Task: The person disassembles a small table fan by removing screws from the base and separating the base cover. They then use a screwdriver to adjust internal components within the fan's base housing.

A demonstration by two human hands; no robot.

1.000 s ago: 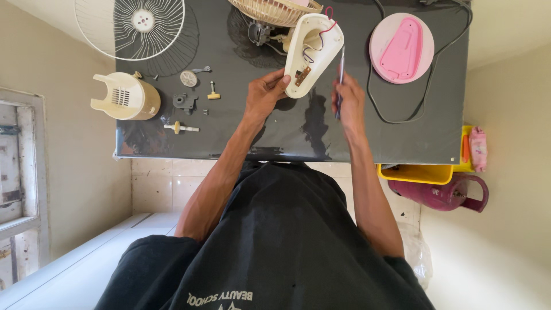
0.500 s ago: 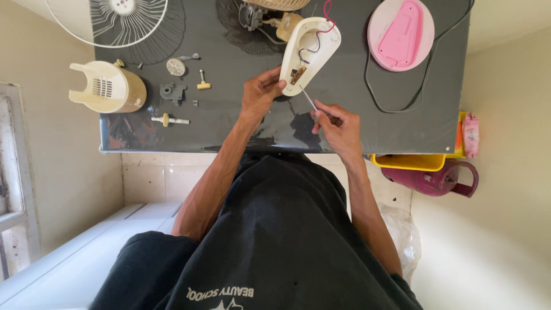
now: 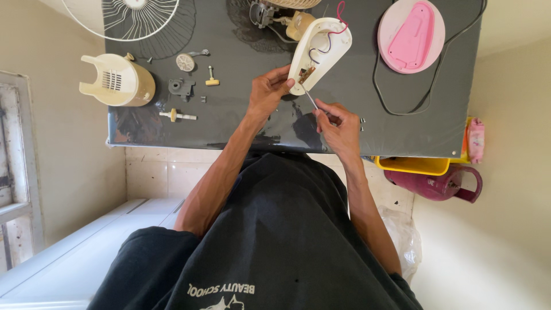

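A white teardrop-shaped plastic housing (image 3: 325, 47) with red and dark wires inside lies on the dark table (image 3: 241, 123). My left hand (image 3: 268, 92) grips its near, narrow end. My right hand (image 3: 340, 121) is closed on a thin screwdriver (image 3: 310, 98). The tool's tip points up and left into a small brown part at the housing's narrow end. The two hands are close together near the table's front edge.
A cream vented motor cover (image 3: 116, 80), small loose parts (image 3: 183, 86) and a wire fan grille (image 3: 135, 17) lie at the left. A pink-and-white base plate (image 3: 411, 34) and a black cord (image 3: 402, 103) are at the right. A yellow bin (image 3: 413, 165) and a maroon jug (image 3: 437, 183) sit below the table edge.
My right hand has come down from beside the housing toward the table's front edge, and the screwdriver now angles into the housing's narrow end. My left hand keeps its grip.
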